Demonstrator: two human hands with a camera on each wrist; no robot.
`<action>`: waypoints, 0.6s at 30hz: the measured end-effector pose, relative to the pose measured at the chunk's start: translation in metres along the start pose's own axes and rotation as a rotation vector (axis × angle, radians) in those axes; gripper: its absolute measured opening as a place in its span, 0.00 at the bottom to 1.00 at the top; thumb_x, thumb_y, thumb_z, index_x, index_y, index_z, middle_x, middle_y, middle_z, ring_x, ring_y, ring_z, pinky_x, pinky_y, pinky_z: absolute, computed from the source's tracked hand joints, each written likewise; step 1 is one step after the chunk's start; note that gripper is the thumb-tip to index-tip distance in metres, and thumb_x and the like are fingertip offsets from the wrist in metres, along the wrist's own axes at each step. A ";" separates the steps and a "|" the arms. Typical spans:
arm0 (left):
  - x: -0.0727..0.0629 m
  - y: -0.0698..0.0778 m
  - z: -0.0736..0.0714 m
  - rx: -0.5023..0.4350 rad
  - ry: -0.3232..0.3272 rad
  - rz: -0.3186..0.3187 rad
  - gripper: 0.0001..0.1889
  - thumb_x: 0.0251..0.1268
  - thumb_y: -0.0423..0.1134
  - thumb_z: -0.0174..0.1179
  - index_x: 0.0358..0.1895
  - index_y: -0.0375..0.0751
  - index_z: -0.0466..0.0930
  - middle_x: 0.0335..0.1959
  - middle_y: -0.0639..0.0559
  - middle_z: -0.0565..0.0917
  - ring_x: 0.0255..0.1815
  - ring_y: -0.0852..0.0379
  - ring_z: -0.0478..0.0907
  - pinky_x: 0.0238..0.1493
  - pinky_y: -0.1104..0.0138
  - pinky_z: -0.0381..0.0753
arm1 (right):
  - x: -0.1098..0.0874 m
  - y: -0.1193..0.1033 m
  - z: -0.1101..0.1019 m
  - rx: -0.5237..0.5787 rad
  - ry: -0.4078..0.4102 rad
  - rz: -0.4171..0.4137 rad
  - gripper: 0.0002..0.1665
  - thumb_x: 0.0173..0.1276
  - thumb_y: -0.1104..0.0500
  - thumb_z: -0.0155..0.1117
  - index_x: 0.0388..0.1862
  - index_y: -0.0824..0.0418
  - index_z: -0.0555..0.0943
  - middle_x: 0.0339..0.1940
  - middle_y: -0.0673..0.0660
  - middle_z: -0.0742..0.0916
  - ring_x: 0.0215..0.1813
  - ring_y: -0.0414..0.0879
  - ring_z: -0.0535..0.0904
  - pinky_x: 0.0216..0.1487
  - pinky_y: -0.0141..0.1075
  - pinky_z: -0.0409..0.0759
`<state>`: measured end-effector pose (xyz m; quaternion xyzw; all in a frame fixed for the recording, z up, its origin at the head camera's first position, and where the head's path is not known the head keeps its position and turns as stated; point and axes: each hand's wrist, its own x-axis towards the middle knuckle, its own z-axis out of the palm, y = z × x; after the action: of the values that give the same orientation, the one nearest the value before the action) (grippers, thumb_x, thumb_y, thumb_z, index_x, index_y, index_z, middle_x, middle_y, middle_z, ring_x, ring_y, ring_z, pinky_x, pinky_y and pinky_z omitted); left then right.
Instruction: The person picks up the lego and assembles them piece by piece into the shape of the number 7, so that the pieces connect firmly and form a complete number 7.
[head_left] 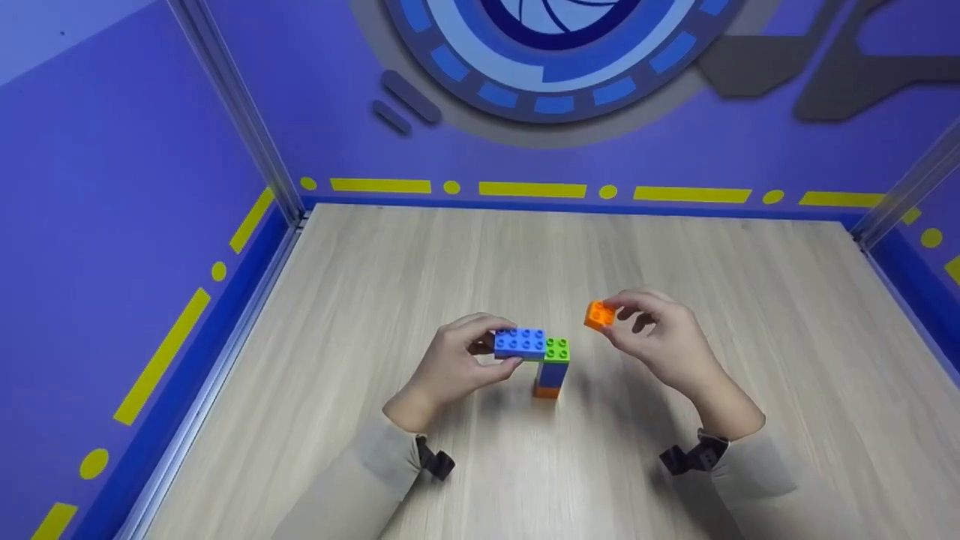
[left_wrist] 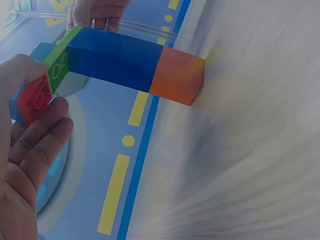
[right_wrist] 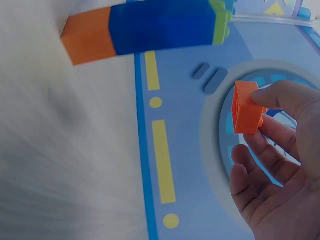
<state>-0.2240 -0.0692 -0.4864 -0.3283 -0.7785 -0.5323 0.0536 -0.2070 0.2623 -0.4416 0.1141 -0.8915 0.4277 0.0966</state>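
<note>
My left hand (head_left: 454,369) pinches a blue eight-stud toy brick (head_left: 519,342) between thumb and fingers. That brick joins a green brick (head_left: 557,349) on top of a small tower. Beneath the green are dark blue bricks (left_wrist: 112,57), with an orange brick (left_wrist: 178,75) at the bottom. From below, a red brick (left_wrist: 34,101) shows under the overhanging end, by the left fingers. To the right, my right hand (head_left: 664,341) pinches a loose orange four-stud brick (head_left: 599,316), held in the air apart from the tower. Its hollow underside is partly seen in the right wrist view.
A pale wood-grain table (head_left: 420,255) lies under both hands. Blue panels with yellow marks (head_left: 532,190) stand along its back and sides, joined by metal corner posts (head_left: 240,112). Dark wrist mounts (head_left: 435,459) sit at the cuffs.
</note>
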 end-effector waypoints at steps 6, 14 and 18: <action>0.000 0.001 0.000 0.006 0.000 0.005 0.20 0.67 0.33 0.81 0.61 0.38 0.90 0.55 0.44 0.92 0.45 0.56 0.88 0.50 0.63 0.96 | -0.006 -0.010 0.003 0.016 -0.010 -0.060 0.18 0.70 0.66 0.82 0.58 0.58 0.92 0.57 0.52 0.92 0.54 0.45 0.83 0.52 0.27 0.81; -0.003 0.002 0.001 -0.030 0.003 -0.020 0.20 0.67 0.33 0.81 0.61 0.38 0.90 0.54 0.44 0.92 0.46 0.55 0.89 0.52 0.64 0.96 | -0.012 -0.015 0.012 0.035 -0.029 -0.143 0.18 0.70 0.65 0.84 0.56 0.56 0.93 0.55 0.50 0.93 0.53 0.44 0.84 0.52 0.30 0.81; -0.002 0.003 0.000 -0.021 -0.002 -0.032 0.21 0.68 0.33 0.81 0.61 0.39 0.90 0.56 0.44 0.92 0.46 0.55 0.89 0.52 0.59 0.97 | -0.013 -0.018 0.017 0.082 -0.047 -0.174 0.19 0.69 0.65 0.84 0.56 0.52 0.94 0.56 0.48 0.93 0.53 0.44 0.84 0.51 0.31 0.82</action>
<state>-0.2209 -0.0695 -0.4844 -0.3168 -0.7781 -0.5409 0.0407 -0.1904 0.2395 -0.4424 0.2050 -0.8620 0.4508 0.1080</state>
